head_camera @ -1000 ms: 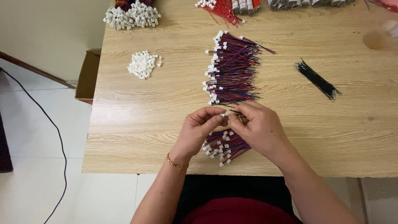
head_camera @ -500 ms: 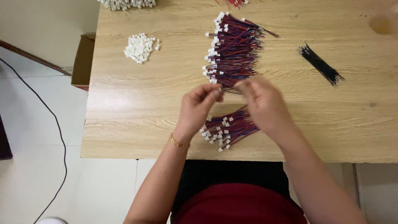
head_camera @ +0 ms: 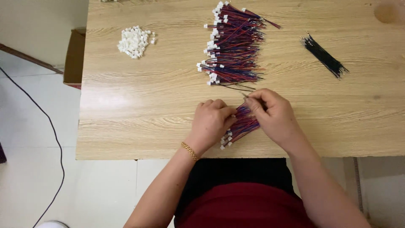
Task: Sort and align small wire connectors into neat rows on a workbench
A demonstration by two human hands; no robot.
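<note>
My left hand [head_camera: 212, 122] and my right hand [head_camera: 272, 114] meet over a small bundle of red and blue wires with white connectors [head_camera: 240, 126] near the table's front edge. The left hand's fingers are curled on the bundle's left side. The right hand pinches a thin wire at its fingertips, just above the bundle. A larger pile of the same red and blue connector wires [head_camera: 232, 46] lies beyond the hands, with loose black wires trailing from its near end.
A heap of loose white connectors [head_camera: 135, 41] sits at the far left of the wooden table [head_camera: 126, 105]. A bundle of black wires [head_camera: 324, 56] lies at the far right. A cardboard box [head_camera: 75, 57] and a black cable [head_camera: 46, 122] are on the floor to the left.
Both hands have come down from the big pile's near end toward the small bundle at the front edge. The view has shifted, so the table sits lower in frame.
</note>
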